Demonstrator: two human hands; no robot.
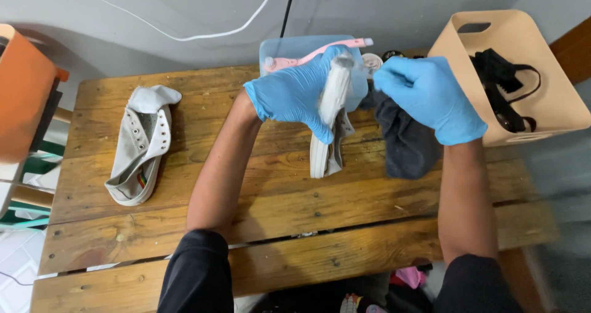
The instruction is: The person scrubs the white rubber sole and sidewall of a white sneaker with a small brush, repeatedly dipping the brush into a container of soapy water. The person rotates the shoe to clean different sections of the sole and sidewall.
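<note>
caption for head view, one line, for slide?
Gloved left hand holds a grey shoe upright while right hand grips a dark cloth.

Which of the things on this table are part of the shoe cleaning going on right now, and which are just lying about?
In use:
- left hand, gloved, holding the white shoe
- right hand, gloved, holding the dark cloth

Lying about:
- grey shoe on the wooden table
- pink brush on the blue plastic box
- beige basket with black straps

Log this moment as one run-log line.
left hand: grips grey shoe | right hand: holds dark cloth | second shoe: on table
</note>
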